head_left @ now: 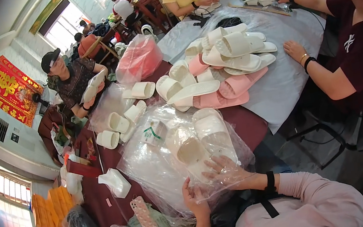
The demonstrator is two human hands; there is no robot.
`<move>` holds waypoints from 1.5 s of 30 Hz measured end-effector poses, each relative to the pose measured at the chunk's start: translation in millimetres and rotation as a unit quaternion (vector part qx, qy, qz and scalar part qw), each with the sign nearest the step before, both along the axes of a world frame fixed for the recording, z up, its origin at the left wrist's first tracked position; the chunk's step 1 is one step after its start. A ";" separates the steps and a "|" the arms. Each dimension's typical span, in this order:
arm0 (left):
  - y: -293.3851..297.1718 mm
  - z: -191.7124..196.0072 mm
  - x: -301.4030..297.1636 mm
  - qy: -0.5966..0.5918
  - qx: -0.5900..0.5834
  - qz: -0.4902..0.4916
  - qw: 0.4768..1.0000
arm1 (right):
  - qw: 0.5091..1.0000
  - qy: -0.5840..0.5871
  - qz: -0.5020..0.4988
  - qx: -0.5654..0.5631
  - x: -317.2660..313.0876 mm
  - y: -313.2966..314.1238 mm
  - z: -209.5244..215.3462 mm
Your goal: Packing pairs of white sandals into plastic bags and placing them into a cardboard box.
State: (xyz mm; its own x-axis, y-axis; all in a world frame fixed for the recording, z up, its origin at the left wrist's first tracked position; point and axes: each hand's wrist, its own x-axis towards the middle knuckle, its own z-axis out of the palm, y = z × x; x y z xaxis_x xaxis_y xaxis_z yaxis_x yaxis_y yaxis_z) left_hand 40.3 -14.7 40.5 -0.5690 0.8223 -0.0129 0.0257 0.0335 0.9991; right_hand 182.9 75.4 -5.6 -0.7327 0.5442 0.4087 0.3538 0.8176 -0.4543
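the left hand [196, 199] is at the clear bag [242, 149], its grip unclear; the film looks slippery. the right hand [225, 172] lies spread on the white slippers [212, 130] inside, on the near bench [254, 125]: probably light, soft, best held by the sides.

Pale walls [98, 0], bright barred window [8, 185], wooden chairs [154, 7], grey floor [275, 151].

daylight glares white through the windows [7, 214], clear plastic [137, 158] glints, and the fisheye rim bends and darkens.
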 end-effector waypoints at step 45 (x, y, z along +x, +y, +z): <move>-83.4 67.7 -20.3 0.103 -0.031 -0.110 0.988 | 0.973 0.180 -0.142 0.036 104.0 41.3 13.0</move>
